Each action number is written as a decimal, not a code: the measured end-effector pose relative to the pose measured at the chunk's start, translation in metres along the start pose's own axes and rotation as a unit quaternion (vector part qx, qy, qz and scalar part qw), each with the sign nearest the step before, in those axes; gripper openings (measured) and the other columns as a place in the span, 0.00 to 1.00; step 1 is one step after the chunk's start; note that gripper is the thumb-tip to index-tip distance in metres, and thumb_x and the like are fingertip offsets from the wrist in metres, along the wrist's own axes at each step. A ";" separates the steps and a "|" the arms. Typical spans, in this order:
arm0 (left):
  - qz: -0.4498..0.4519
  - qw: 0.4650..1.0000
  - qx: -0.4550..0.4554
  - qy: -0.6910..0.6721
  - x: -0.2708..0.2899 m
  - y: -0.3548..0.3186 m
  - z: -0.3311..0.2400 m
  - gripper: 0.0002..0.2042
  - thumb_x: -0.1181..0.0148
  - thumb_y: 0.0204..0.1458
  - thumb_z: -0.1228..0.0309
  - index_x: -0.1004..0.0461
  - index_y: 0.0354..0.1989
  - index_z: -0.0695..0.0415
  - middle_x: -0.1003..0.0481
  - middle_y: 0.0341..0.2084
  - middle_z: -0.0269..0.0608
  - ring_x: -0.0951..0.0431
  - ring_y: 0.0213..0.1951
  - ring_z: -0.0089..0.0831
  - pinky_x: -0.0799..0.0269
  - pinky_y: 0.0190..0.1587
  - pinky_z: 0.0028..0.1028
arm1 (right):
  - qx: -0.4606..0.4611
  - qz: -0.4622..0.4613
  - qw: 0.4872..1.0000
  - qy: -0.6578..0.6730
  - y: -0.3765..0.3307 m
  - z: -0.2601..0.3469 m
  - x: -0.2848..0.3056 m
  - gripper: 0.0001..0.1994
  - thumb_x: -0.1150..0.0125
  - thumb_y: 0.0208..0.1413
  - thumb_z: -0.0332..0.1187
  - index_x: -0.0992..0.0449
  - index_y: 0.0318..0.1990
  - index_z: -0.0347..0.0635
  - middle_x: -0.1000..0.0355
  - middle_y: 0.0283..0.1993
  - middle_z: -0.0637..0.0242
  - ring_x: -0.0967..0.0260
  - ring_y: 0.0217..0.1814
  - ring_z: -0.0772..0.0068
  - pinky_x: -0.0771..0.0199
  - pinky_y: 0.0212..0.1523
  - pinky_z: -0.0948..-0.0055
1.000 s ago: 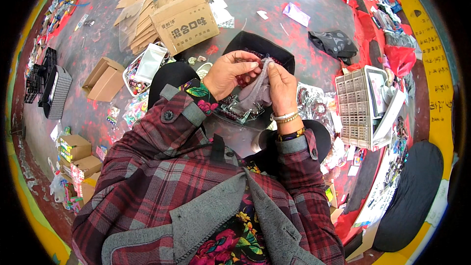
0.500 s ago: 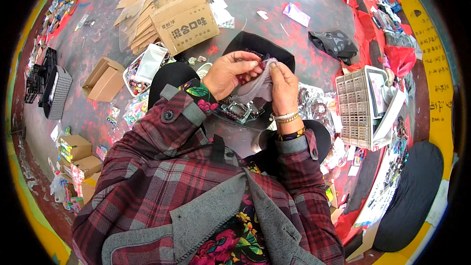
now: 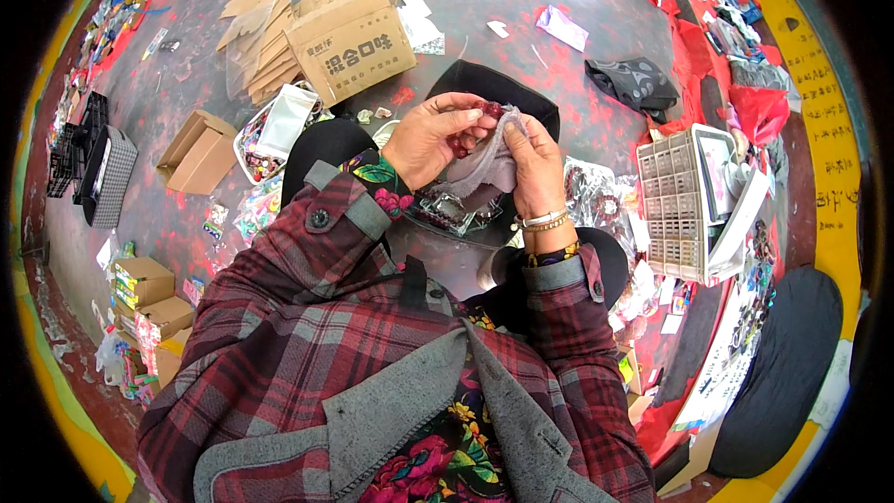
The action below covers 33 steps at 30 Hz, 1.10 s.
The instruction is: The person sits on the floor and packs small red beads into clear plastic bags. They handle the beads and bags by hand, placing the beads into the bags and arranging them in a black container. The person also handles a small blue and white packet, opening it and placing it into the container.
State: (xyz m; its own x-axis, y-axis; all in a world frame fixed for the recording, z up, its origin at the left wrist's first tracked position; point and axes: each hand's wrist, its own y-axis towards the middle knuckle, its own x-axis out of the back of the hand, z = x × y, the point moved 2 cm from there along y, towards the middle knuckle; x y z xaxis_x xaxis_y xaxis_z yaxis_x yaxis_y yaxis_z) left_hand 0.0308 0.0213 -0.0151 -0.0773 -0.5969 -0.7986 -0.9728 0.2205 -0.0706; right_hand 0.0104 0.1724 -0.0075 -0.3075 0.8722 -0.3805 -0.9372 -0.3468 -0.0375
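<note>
Between the fingers of my left hand (image 3: pixel 430 138) runs a string of dark red beads (image 3: pixel 491 109), with some beads showing below the fingertips. My right hand (image 3: pixel 540 166) pinches a soft mauve-grey cloth (image 3: pixel 486 170) close beside the beads; its loose part hangs down toward my left hand. The beads touch or nearly touch the cloth's upper edge. Under both hands, between my knees, is a black open container (image 3: pixel 507 86). Clear plastic packets with dark beads (image 3: pixel 456 214) lie in its near part, partly hidden by the cloth.
A cardboard box (image 3: pixel 358 51) and flattened cardboard stand ahead on the left. A white basket (image 3: pixel 251 144) of small goods is by my left knee. On the right are a beige plastic crate (image 3: pixel 666 210), a dark bag (image 3: pixel 633 84) and scattered packets.
The red beads now stand out clearly at my left fingertips, against the cloth's top. Both hands have shifted only slightly, and the cloth's upper edge has opened out a little.
</note>
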 end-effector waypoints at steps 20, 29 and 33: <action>-0.013 0.996 0.057 0.066 0.000 -0.003 0.002 0.08 0.50 0.54 0.72 0.32 0.42 0.59 0.25 0.30 0.40 0.25 0.30 0.25 0.28 0.34 0.23 | -0.058 0.022 0.997 0.041 0.003 0.003 0.011 0.16 0.44 0.50 0.23 0.31 0.48 0.36 0.29 0.44 0.66 0.32 0.42 0.77 0.33 0.45 0.79; -0.012 0.999 0.033 0.030 -0.004 -0.003 0.002 0.08 0.50 0.55 0.72 0.31 0.41 0.59 0.26 0.32 0.41 0.25 0.33 0.26 0.29 0.35 0.23 | -0.038 0.009 0.999 0.005 0.000 0.003 0.009 0.09 0.46 0.54 0.28 0.27 0.41 0.36 0.28 0.36 0.70 0.32 0.37 0.79 0.31 0.39 0.79; -0.028 0.993 0.071 0.091 -0.005 -0.005 0.000 0.08 0.49 0.54 0.71 0.31 0.40 0.60 0.26 0.31 0.41 0.25 0.32 0.26 0.29 0.34 0.22 | -0.013 -0.007 0.996 -0.084 0.003 -0.002 0.017 0.08 0.49 0.56 0.31 0.26 0.38 0.36 0.28 0.32 0.72 0.33 0.33 0.81 0.32 0.35 0.81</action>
State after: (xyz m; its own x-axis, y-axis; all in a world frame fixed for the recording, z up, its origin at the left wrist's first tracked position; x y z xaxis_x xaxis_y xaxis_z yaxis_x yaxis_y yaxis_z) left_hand 0.0358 0.0231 -0.0107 -0.0736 -0.7378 -0.6710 -0.9375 0.2806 -0.2058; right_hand 0.0023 0.1856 -0.0164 -0.3200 0.9215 -0.2200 -0.9375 -0.3415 -0.0671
